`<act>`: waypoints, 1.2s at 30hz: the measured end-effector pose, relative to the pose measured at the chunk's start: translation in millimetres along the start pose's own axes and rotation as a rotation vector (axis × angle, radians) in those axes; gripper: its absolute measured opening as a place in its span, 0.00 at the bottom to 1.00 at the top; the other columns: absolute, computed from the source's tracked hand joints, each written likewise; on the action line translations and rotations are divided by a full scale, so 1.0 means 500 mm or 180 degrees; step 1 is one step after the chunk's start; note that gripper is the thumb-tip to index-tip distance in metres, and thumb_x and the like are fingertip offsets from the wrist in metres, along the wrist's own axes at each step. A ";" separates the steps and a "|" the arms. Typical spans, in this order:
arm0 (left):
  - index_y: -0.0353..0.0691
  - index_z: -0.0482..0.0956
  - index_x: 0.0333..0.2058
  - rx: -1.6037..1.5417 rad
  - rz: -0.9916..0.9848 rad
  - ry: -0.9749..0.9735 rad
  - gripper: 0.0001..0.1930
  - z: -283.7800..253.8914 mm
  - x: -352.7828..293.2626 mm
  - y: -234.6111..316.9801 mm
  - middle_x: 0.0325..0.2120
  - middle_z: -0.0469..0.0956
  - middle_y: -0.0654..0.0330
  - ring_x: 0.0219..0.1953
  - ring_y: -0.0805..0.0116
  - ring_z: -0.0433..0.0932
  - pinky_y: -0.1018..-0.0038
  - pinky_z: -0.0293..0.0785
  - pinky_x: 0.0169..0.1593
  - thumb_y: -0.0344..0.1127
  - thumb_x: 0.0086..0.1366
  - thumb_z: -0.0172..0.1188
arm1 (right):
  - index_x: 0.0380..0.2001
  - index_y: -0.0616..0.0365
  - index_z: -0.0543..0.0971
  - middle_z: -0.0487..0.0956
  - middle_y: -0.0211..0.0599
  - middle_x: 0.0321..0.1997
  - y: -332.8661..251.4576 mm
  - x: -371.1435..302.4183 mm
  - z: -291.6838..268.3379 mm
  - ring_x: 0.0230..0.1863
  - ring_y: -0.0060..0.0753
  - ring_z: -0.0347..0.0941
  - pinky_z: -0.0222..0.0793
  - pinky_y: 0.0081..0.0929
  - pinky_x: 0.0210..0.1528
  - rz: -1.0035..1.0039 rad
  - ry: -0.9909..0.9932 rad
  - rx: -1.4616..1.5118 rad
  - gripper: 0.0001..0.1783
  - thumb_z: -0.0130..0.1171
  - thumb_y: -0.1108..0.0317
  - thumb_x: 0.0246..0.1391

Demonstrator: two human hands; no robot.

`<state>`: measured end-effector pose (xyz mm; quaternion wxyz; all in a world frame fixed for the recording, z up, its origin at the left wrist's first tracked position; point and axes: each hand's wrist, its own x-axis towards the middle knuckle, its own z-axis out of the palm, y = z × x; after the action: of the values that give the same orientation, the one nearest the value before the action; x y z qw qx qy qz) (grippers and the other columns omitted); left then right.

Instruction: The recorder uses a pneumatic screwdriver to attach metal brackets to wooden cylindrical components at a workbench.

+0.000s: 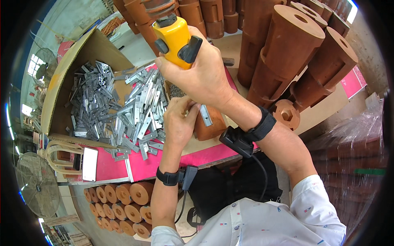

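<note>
Operator: Which step am I on?

Guide: The brown wooden-looking piece (211, 129) lies just right of the frame's centre, a grey metal plate (205, 115) on its upper face. I'd judge you're at fastening that plate.

Operator: And my hands?

Guide: Your left hand (179, 119) is at the piece's left side, thumb and fingertips drawn close together; I can't tell whether a screw is between them. Your right hand (203, 69) is clamped round the yellow power tool (180, 41), at upper centre, raised off the piece.

Operator: What does the next move call for?

Guide: Probably a fastener seated in the plate, then the tool lowered square onto it, left fingers well aside. Small fasteners (176, 91) sit just beyond your left hand; loose plates (143, 110) are heaped left of centre, and brown cylinders (287, 45) stand at upper right.
</note>
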<state>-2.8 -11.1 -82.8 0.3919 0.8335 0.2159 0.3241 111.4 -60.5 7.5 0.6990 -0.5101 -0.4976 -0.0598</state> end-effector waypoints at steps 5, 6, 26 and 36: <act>0.37 0.83 0.40 -0.0240 -0.0020 0.0083 0.11 0.006 -0.003 -0.007 0.29 0.78 0.54 0.32 0.60 0.79 0.69 0.74 0.39 0.27 0.57 0.63 | 0.46 0.65 0.71 0.79 0.48 0.30 0.004 0.001 0.004 0.33 0.47 0.80 0.75 0.33 0.38 -0.0189 0.0156 0.0007 0.25 0.66 0.68 0.44; 0.38 0.83 0.40 -0.0226 0.0022 0.0047 0.11 0.006 -0.003 -0.008 0.29 0.78 0.54 0.32 0.60 0.78 0.69 0.74 0.39 0.27 0.57 0.63 | 0.46 0.65 0.71 0.79 0.48 0.30 0.004 0.001 0.004 0.33 0.47 0.80 0.75 0.33 0.37 -0.0205 0.0154 0.0021 0.25 0.66 0.68 0.44; 0.39 0.82 0.43 -0.0019 0.0181 -0.0004 0.15 0.001 0.002 -0.013 0.30 0.78 0.54 0.34 0.59 0.79 0.67 0.75 0.41 0.28 0.56 0.65 | 0.48 0.65 0.71 0.79 0.44 0.32 0.001 0.003 -0.003 0.35 0.40 0.80 0.74 0.32 0.40 0.0114 0.0037 -0.0076 0.27 0.65 0.68 0.44; 0.40 0.78 0.49 0.0026 -0.0156 -0.0192 0.22 -0.010 -0.023 0.019 0.37 0.79 0.55 0.47 0.56 0.74 0.66 0.69 0.54 0.30 0.52 0.67 | 0.49 0.64 0.70 0.79 0.46 0.32 0.004 0.000 0.000 0.35 0.42 0.80 0.74 0.33 0.41 0.0019 -0.0012 -0.0107 0.27 0.65 0.69 0.45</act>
<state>-13.3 -21.4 -77.1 0.4026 0.8390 0.2258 0.2882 112.5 -59.6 6.3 0.6896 -0.5234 -0.4963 -0.0650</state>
